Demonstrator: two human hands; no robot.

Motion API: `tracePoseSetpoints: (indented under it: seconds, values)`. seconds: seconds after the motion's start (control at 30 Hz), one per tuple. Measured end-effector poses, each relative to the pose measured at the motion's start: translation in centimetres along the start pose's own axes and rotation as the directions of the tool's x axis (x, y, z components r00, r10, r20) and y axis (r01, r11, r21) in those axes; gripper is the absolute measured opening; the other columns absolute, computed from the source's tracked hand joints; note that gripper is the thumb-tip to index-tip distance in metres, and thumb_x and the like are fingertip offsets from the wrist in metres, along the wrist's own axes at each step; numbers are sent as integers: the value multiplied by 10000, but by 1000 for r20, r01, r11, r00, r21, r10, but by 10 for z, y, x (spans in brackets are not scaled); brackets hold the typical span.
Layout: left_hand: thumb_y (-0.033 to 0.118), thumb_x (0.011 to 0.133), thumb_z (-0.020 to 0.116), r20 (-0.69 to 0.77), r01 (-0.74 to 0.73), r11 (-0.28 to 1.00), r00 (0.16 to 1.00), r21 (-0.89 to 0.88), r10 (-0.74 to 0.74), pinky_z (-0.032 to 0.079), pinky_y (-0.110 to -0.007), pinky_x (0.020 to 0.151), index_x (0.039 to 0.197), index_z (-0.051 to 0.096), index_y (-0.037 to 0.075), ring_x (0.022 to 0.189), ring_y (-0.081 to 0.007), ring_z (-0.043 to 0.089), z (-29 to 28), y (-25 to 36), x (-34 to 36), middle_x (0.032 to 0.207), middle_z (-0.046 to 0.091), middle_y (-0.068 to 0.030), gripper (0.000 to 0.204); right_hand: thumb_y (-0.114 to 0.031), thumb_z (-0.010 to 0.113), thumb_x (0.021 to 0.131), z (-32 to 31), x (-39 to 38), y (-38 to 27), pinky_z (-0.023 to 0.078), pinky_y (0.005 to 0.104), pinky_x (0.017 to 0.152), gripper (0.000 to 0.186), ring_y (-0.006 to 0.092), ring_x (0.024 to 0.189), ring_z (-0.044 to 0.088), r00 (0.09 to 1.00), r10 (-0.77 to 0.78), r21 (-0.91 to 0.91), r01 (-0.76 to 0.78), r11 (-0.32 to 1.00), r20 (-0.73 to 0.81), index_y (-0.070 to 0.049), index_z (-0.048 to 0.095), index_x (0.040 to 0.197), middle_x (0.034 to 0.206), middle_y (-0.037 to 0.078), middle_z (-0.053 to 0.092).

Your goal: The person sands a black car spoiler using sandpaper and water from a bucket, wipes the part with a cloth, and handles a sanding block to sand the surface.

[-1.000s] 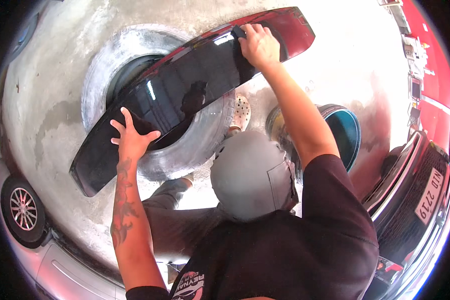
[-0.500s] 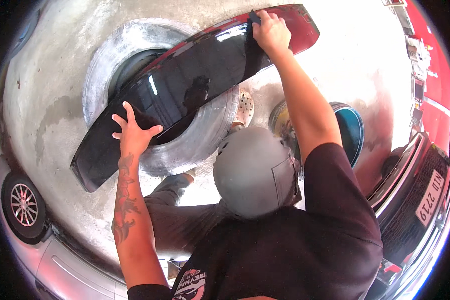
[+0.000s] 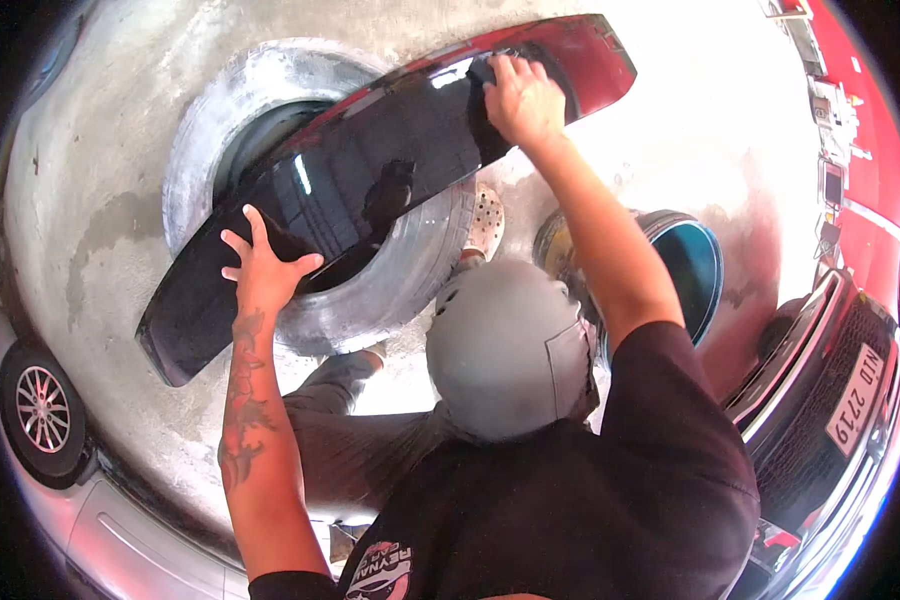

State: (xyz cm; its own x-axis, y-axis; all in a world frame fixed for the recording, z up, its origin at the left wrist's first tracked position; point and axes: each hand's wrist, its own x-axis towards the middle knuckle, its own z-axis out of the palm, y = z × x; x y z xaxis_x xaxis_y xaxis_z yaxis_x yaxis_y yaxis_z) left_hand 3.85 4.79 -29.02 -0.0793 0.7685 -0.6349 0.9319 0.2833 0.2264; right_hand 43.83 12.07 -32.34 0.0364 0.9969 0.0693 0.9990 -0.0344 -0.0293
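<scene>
A long, glossy black curved panel [image 3: 350, 185] with red showing toward its far right end lies slantwise across an upright-facing tire on the floor. My left hand [image 3: 268, 265] rests on the panel's near left part, open, its fingers spread and thumb out to the right. Toward the far right end my right hand [image 3: 525, 100] presses down on the panel, its fingers closed over a dark cloth or pad [image 3: 484, 78]. Most of that dark piece is hidden under the hand, so its exact kind does not show.
The grey, worn tire [image 3: 260, 75] lies flat beneath the panel. My bent knee [image 3: 505, 345] in grey trousers rises close by. Right of it stands a bucket [image 3: 692, 265] with a blue-green inside. Cars flank me: a silver one's wheel [image 3: 42, 410] at left, a dark grille [image 3: 820, 450] at right.
My right hand has slid with the dark piece a little left and toward me along the panel. My left hand stays spread in nearly the same place.
</scene>
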Motion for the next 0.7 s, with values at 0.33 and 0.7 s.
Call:
tracePoseSetpoints:
  seconds: [0.33,0.7]
  values:
    - [484,683,896,-1,-1,1000,1000,-7,1,70,-715,1163,1621,-46,179,1479,-584,84,0,0,1,1559,-30,-464,1363,-254,635,876,4,-3,-2,569,486,792,260,339,997,665,998,-8,31,10,999,-67,-108,599,1089,1010,137,688]
    - [462,679,902,4,3,1000,1000,-6,-3,50,-724,1156,1622,-42,176,1486,-576,85,1,-2,1,1560,-19,-465,1364,-254,678,831,-4,9,-1,579,479,827,279,349,1013,673,996,83,124,-80,989,-20,-146,663,1088,1039,135,699]
